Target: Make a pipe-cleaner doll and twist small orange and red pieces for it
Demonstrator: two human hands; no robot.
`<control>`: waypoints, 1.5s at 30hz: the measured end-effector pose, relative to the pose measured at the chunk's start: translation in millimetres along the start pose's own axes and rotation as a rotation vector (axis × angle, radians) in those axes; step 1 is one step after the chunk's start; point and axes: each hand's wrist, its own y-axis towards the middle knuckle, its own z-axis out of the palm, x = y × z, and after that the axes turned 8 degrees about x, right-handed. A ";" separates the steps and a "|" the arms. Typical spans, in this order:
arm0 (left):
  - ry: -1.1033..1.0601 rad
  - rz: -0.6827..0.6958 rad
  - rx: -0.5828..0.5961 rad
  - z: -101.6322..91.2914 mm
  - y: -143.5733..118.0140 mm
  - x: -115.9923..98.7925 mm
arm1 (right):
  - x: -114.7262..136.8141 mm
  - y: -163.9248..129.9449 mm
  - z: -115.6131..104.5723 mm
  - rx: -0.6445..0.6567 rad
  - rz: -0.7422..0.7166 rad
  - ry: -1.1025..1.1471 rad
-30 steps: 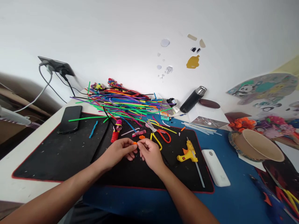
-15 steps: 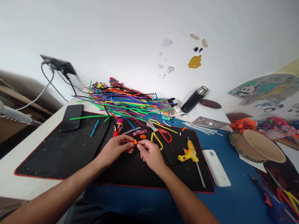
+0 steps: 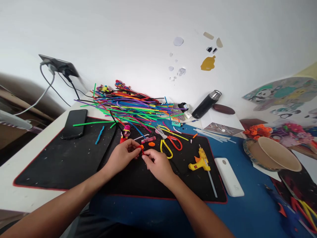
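Over the black mat, my left hand [image 3: 125, 154] pinches a small red and orange pipe cleaner piece [image 3: 142, 148] between thumb and fingers. My right hand [image 3: 158, 164] is closed too, its thumb and forefinger on the lower red end of that piece. Just beyond my left hand lies a small doll [image 3: 126, 131] with a pink top and red body, partly hidden by the hand. An orange loop [image 3: 152, 144] and a pink tube [image 3: 148, 139] lie behind the fingertips. Scissors [image 3: 169, 138] with red and yellow handles rest beyond my right hand.
A heap of coloured pipe cleaners [image 3: 133, 107] runs along the wall. A yellow glue gun [image 3: 201, 161] and a white power bank [image 3: 229, 177] lie to the right. A phone [image 3: 75, 124] lies at left, a black flask [image 3: 206, 104] leans at the back, and a bowl [image 3: 279, 153] stands far right.
My fingertips have shifted slightly up, and more red of the held piece shows between them, stretching down to my right hand. The view has shifted slightly.
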 end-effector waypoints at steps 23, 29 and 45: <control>0.167 -0.041 0.360 -9.6 -21.6 -9.0 | 16.8 6.2 -23.5 0.095 -0.103 -0.227; -0.059 -0.106 0.414 -10.6 -24.9 -18.0 | 10.5 6.4 -22.5 0.108 -0.027 -0.034; -0.177 -0.022 0.153 -7.2 -16.0 -15.5 | 4.1 2.2 5.4 0.096 0.034 0.295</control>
